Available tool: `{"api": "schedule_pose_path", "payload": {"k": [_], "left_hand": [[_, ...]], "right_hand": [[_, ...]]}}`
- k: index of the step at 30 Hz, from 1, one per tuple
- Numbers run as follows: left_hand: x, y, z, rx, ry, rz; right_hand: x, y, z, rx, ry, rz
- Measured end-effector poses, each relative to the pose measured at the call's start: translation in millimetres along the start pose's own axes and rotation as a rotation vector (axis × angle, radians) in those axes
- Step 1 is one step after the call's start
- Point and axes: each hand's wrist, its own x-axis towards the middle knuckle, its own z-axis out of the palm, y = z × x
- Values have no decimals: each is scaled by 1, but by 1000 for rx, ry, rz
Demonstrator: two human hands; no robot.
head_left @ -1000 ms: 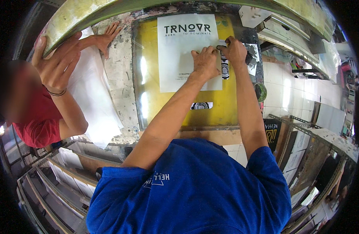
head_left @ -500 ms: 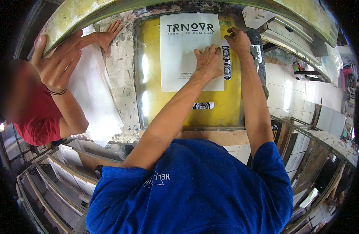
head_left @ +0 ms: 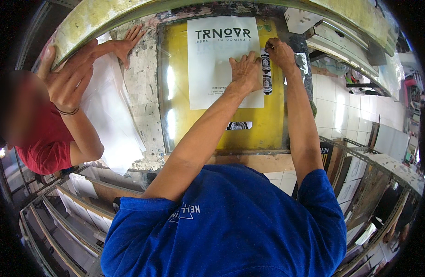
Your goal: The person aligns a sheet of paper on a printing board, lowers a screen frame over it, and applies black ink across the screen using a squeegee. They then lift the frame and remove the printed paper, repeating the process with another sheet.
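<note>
One left hand (head_left: 245, 74) touches one sheet (head_left: 210, 64) near three emblems (head_left: 239, 125).

1 printed sheet (head_left: 212, 69) at 12 o'clock, 1 emblem strip (head_left: 240, 125) off its 6, 2 own hands (head_left: 246, 74), 2 co-worker hands (head_left: 67, 90) at 10–11.

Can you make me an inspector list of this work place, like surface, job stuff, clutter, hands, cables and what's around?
Surface: yellow panel, shiny.
Job's things: white sheet with dark printing lies on the panel; black-and-white strips right of it, small strip below it.
Clutter: pale sheets at the left; paper scrap at the right.
Hands: left hand spread on the white sheet; right hand, fingers bent, near the strips' upper end, grip unclear.
Cables: nothing seen.
Surroundings: co-worker in red at left; shelves; tiled floor.
</note>
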Motion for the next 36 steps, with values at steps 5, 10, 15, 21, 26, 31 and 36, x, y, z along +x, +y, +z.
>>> {"api": "schedule_pose_path", "payload": {"k": [5, 10, 15, 21, 26, 31, 36], "left_hand": [[0, 2, 0, 6, -5, -7], [0, -2, 3, 22, 13, -17], [2, 0, 2, 11, -8, -6], [0, -1, 4, -2, 39, 4], [0, -2, 4, -3, 37, 15], [0, -4, 8, 1, 65, 22], [1, -4, 6, 6, 43, 17]], "right_hand": [[-9, 10, -4, 31, 29, -157], [-23, -1, -21, 96, 45, -182], [-19, 1, -12, 78, 99, -158], [0, 9, 6, -30, 49, -164], [3, 14, 14, -59, 68, -164], [2, 12, 14, -84, 82, -146], [2, 8, 12, -97, 71, -142]]}}
